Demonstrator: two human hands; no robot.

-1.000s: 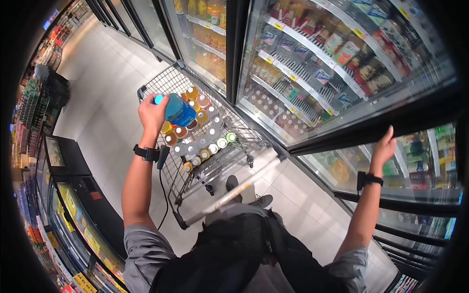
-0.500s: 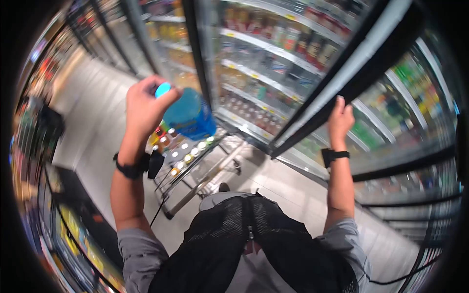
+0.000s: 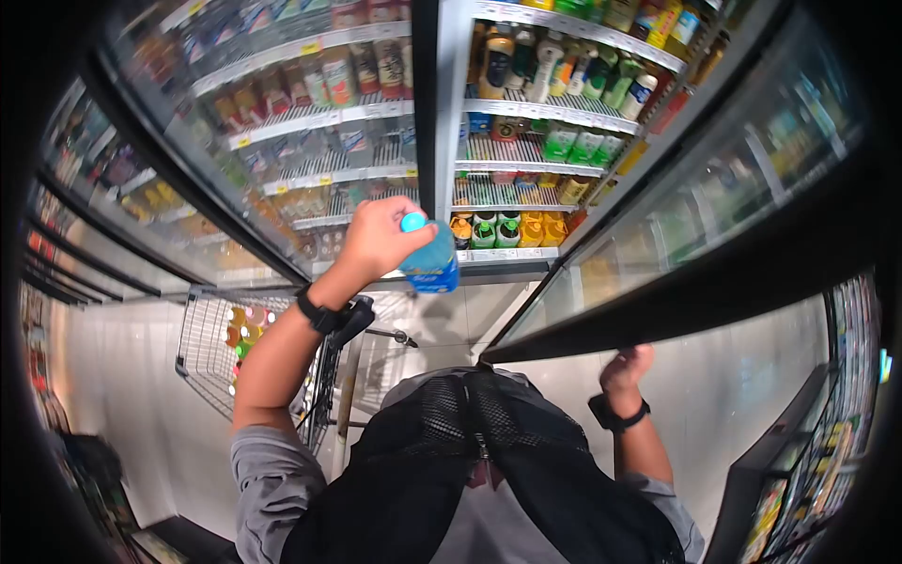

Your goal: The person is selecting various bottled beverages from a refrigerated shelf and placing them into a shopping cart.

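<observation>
A bottle of blue drink (image 3: pixel 434 263) with a light-blue cap hangs from my left hand (image 3: pixel 381 240), whose fingers are closed round its neck. It is held in front of the opened cooler section. At the right, my right hand (image 3: pixel 627 368) is at the outer edge of the swung-open glass cooler door (image 3: pixel 676 291), its fingers curled against the dark frame and partly hidden by it. Beyond the bottle, cooler shelves (image 3: pixel 554 115) carry rows of drinks. Green-labelled bottles (image 3: pixel 495 230) and orange bottles (image 3: pixel 542 228) stand on the lowest one.
A wire shopping cart (image 3: pixel 202 348) holding several bottles stands on the floor at my left. Closed glass doors (image 3: pixel 216 188) continue along the cooler to the left. Another display shelf (image 3: pixel 799 479) is at the lower right.
The cooler door has swung wide open toward the right, with my right hand moving lower along with it. My left hand has carried the blue bottle rightward to the opening. The view has turned.
</observation>
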